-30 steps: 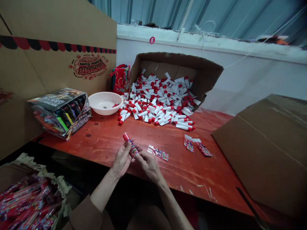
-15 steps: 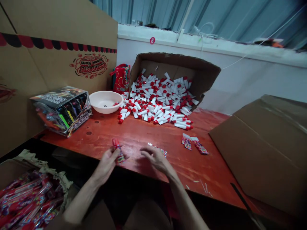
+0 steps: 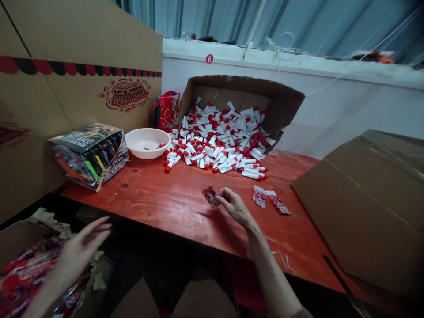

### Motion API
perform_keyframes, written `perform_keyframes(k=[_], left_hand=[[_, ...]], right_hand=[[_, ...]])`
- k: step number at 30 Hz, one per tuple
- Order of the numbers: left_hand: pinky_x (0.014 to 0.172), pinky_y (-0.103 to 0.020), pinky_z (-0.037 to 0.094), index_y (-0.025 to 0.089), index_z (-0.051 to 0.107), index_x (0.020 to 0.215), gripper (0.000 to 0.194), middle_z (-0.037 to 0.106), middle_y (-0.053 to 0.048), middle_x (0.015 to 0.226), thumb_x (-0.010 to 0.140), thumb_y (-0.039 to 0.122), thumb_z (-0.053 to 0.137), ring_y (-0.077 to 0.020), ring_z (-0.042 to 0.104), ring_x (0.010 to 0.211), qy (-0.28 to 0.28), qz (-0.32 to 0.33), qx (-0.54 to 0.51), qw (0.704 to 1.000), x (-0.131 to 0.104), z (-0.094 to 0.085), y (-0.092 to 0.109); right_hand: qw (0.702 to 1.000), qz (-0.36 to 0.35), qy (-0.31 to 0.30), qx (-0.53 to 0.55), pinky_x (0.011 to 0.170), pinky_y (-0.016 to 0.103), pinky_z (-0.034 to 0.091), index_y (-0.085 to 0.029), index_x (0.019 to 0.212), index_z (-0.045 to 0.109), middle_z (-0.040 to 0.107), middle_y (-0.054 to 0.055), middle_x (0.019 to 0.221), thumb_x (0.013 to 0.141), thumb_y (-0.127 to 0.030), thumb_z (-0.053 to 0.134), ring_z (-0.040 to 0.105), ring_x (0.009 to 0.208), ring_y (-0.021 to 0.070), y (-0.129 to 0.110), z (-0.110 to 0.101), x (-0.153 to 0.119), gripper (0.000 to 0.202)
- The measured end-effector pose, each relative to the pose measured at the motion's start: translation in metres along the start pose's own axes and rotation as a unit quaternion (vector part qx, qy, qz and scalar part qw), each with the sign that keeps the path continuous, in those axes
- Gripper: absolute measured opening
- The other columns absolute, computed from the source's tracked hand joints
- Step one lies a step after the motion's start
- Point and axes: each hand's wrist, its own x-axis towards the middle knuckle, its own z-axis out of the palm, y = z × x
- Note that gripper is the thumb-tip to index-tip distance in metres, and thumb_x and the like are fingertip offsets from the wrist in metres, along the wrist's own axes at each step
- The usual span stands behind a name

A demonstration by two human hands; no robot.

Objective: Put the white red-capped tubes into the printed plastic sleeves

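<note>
My right hand [image 3: 233,205] pinches a small printed packet [image 3: 210,197] by its edge, just over the red-brown tabletop [image 3: 159,194]. To its right lie two similar red printed packets [image 3: 259,197] with white ends. My left hand [image 3: 86,243] is off the table's front edge, fingers stretched out and holding nothing. Below and beside it stands an open box [image 3: 99,278] filled with red wrapped packs [image 3: 28,269]. Beyond the right hand, white tubes with red caps [image 3: 228,152] lie in a large heap.
The tubes spill from a tipped cardboard box [image 3: 285,95]. A white bowl [image 3: 147,143] and a display box [image 3: 91,152] stand at the left, near a red bag [image 3: 168,110]. A large carton [image 3: 371,212] takes up the right side. Thin white sticks [image 3: 286,261] lie near the front edge.
My left hand has let go of the red-capped pack and moved left and down, over the open box. My right hand has moved right and lifted a packet off the table.
</note>
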Motion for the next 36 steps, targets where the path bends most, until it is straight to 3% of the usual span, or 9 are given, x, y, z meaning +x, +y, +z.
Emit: perform_keyframes(k=[6, 8, 11, 15, 21, 25, 29, 32, 36], left_hand=[[0.072, -0.031, 0.056, 0.017, 0.062, 0.126, 0.067, 0.072, -0.014, 0.106, 0.071, 0.049, 0.081, -0.0204, 0.070, 0.083, -0.288, -0.032, -0.273, 0.917, -0.010, 0.184, 0.058], [0.069, -0.028, 0.055, 0.012, 0.071, 0.109, 0.052, 0.073, -0.013, 0.096, 0.072, 0.046, 0.080, -0.0176, 0.068, 0.076, -0.307, -0.016, -0.306, 0.901, -0.005, 0.220, 0.065], [0.064, -0.025, 0.052, 0.009, 0.075, 0.085, 0.040, 0.073, -0.010, 0.079, 0.069, 0.044, 0.082, -0.0141, 0.064, 0.064, -0.254, 0.000, -0.350, 0.902, 0.010, 0.247, 0.068], [0.060, -0.023, 0.048, 0.010, 0.075, 0.082, 0.038, 0.073, -0.007, 0.074, 0.065, 0.042, 0.084, -0.0124, 0.062, 0.060, -0.195, 0.003, -0.373, 0.907, 0.031, 0.248, 0.063], [0.052, -0.021, 0.045, 0.012, 0.066, 0.071, 0.041, 0.066, -0.002, 0.062, 0.055, 0.041, 0.091, -0.0097, 0.057, 0.051, -0.100, -0.085, -0.425, 0.896, 0.074, 0.219, 0.053], [0.050, -0.021, 0.046, 0.014, 0.063, 0.074, 0.035, 0.064, 0.000, 0.062, 0.065, 0.036, 0.088, -0.0099, 0.057, 0.051, -0.077, -0.163, -0.492, 0.852, 0.100, 0.199, 0.049], [0.053, -0.024, 0.050, 0.015, 0.060, 0.072, 0.028, 0.062, 0.001, 0.060, 0.074, 0.032, 0.082, -0.0100, 0.057, 0.050, -0.084, -0.214, -0.531, 0.815, 0.108, 0.191, 0.050], [0.057, -0.026, 0.053, 0.014, 0.061, 0.073, 0.024, 0.065, -0.001, 0.064, 0.079, 0.029, 0.078, -0.0115, 0.060, 0.054, -0.093, -0.227, -0.557, 0.793, 0.108, 0.190, 0.050], [0.061, -0.029, 0.056, 0.013, 0.062, 0.079, 0.017, 0.070, -0.005, 0.073, 0.084, 0.025, 0.073, -0.0138, 0.064, 0.061, -0.092, -0.219, -0.568, 0.788, 0.107, 0.191, 0.048]], right_hand=[[0.992, -0.033, -0.035, 0.117, 0.062, 0.026, 0.043, -0.021, 0.078, 0.053, 0.054, -0.002, 0.072, 0.087, -0.043, 0.064, 0.050, 0.065, 0.0134, -0.037, 0.027, 0.007, 0.027], [0.985, -0.031, -0.055, 0.160, 0.064, 0.027, 0.045, -0.020, 0.083, 0.057, 0.058, -0.001, 0.076, 0.085, -0.042, 0.068, 0.054, 0.068, 0.0137, -0.043, 0.033, 0.007, 0.025], [0.977, -0.008, -0.069, 0.203, 0.069, 0.028, 0.047, -0.019, 0.088, 0.061, 0.063, 0.001, 0.083, 0.082, -0.042, 0.073, 0.058, 0.074, 0.0149, -0.045, 0.043, 0.010, 0.027], [0.982, 0.008, -0.072, 0.173, 0.063, 0.025, 0.042, -0.018, 0.076, 0.060, 0.057, -0.002, 0.072, 0.084, -0.049, 0.068, 0.052, 0.066, 0.0129, -0.044, 0.063, 0.025, 0.033], [0.982, -0.058, -0.164, 0.079, 0.061, 0.025, 0.041, -0.018, 0.069, 0.057, 0.055, -0.001, 0.064, 0.098, -0.055, 0.040, 0.050, 0.061, 0.0128, -0.051, 0.106, 0.089, 0.050], [0.984, -0.129, -0.073, -0.103, 0.073, 0.026, 0.043, -0.018, 0.097, 0.066, 0.063, 0.006, 0.095, 0.100, -0.045, 0.044, 0.057, 0.081, 0.0167, -0.045, 0.136, 0.157, 0.034], [0.945, -0.109, -0.032, -0.306, 0.076, 0.029, 0.043, -0.016, 0.118, 0.063, 0.056, 0.015, 0.118, 0.097, -0.038, 0.054, 0.056, 0.094, 0.0217, -0.030, 0.158, 0.205, 0.032], [0.932, -0.116, -0.071, -0.337, 0.076, 0.029, 0.043, -0.013, 0.111, 0.064, 0.060, 0.014, 0.110, 0.100, -0.031, 0.048, 0.056, 0.091, 0.0211, -0.021, 0.160, 0.207, 0.027], [0.922, -0.135, -0.127, -0.339, 0.071, 0.027, 0.041, -0.015, 0.094, 0.068, 0.065, 0.009, 0.089, 0.099, -0.021, 0.046, 0.057, 0.078, 0.0180, -0.016, 0.144, 0.178, 0.023]])
